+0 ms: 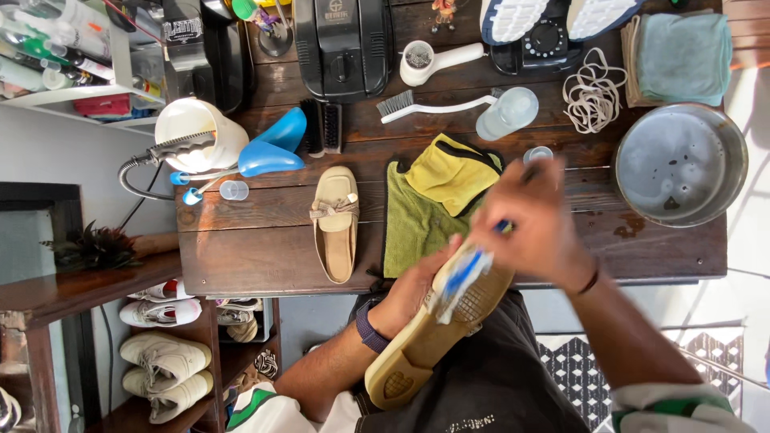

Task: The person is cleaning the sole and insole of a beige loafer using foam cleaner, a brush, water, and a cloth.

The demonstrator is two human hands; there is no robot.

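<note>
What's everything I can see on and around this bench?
Tan slipper: one, sole up, held over the lap.
Blue-white brush: one, blurred, on the sole.
Matching slipper: one, beige, on the table.
Cloths: two, green and yellow, beside it.
Metal basin: one, grey, table's right end.
White scrub brush: one, behind the cloths.
Clear bottle: one, lying by it.
Laces: white bundle, near the basin.
Shoes: several, pale, on the shelf lower left.
Left hand: holds the slipper.
Right hand: holds the brush.
</note>
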